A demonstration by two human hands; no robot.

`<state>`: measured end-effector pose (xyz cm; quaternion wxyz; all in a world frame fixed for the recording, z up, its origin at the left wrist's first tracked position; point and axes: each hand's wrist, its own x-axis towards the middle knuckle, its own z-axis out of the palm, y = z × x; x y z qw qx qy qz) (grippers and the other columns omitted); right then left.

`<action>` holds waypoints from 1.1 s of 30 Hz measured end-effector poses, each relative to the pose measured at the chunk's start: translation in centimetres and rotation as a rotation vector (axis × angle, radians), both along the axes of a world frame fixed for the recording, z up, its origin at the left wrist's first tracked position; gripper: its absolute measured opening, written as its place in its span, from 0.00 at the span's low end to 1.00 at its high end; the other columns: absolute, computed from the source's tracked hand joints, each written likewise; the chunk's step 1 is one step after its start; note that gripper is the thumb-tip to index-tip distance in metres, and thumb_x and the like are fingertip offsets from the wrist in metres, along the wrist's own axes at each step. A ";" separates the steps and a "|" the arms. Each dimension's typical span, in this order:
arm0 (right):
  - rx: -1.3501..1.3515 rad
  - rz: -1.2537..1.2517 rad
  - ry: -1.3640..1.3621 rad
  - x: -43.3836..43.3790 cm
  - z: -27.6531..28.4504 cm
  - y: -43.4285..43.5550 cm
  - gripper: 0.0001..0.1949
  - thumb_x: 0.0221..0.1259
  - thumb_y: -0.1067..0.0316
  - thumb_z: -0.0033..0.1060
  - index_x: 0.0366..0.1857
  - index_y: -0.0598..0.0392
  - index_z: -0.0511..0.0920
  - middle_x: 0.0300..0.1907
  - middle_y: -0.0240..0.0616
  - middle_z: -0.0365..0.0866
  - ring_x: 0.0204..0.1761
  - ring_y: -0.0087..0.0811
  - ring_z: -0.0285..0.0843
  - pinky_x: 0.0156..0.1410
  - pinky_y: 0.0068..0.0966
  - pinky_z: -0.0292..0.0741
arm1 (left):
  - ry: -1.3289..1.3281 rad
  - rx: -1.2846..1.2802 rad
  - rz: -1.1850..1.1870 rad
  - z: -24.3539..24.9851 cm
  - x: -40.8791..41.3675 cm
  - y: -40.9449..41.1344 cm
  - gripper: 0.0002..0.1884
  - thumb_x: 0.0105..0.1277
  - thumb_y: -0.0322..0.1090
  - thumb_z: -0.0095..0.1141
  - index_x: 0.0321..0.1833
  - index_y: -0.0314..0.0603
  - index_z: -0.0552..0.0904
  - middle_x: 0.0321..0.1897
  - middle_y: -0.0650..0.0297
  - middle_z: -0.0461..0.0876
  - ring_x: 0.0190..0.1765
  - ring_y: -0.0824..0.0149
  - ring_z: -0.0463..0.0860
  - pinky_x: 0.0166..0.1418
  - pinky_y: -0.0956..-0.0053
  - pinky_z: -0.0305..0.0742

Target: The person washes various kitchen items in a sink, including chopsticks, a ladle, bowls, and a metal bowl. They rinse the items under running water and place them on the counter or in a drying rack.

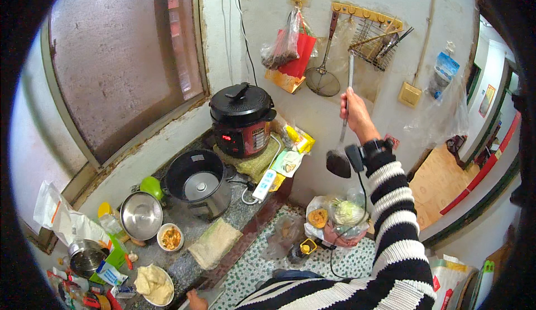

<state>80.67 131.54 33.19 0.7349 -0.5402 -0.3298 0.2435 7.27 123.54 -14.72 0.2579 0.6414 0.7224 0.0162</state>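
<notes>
My right hand (356, 111) is raised in front of the wall and grips the handle of a metal ladle or turner (338, 163), its dark head hanging down. The top end of that handle is by a yellow hook rack (366, 13), where a wire basket (377, 42) and a wire skimmer (322, 80) hang. Only part of my left hand (196, 299) shows at the bottom edge, beside the counter near a bowl of pale dough-like food (155, 285); what it holds, if anything, cannot be made out.
An electric pressure cooker (242, 121) stands at the counter's back with its display lit. Before it are an open black pot (199, 180), a power strip (264, 185), a steel bowl (141, 216), a small bowl of food (170, 237) and a cloth (215, 243). Bagged vegetables (349, 213) sit low, right of the counter.
</notes>
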 end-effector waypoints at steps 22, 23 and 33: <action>0.422 -0.112 0.299 11.3 13.1 16.9 0.22 0.74 0.44 0.33 0.37 0.54 0.68 0.21 0.28 0.62 0.18 0.22 0.56 0.23 0.24 0.60 | 0.028 0.050 0.085 4.4 11.1 0.8 0.20 0.51 0.30 0.60 0.48 0.33 0.77 0.43 0.43 0.75 0.46 0.45 0.74 0.46 0.57 0.71; 0.439 -0.120 0.294 11.3 13.2 17.3 0.22 0.74 0.44 0.33 0.36 0.54 0.68 0.21 0.28 0.62 0.17 0.22 0.56 0.23 0.24 0.60 | 0.028 0.047 0.089 4.5 11.3 0.8 0.19 0.51 0.30 0.59 0.48 0.33 0.77 0.43 0.43 0.75 0.46 0.45 0.74 0.46 0.57 0.71; 0.596 -0.165 0.361 12.3 12.5 18.8 0.21 0.72 0.44 0.36 0.35 0.52 0.69 0.21 0.28 0.63 0.19 0.23 0.59 0.19 0.24 0.61 | 0.034 0.023 0.099 4.8 12.4 1.0 0.16 0.52 0.30 0.58 0.45 0.33 0.79 0.41 0.43 0.77 0.43 0.45 0.75 0.44 0.55 0.71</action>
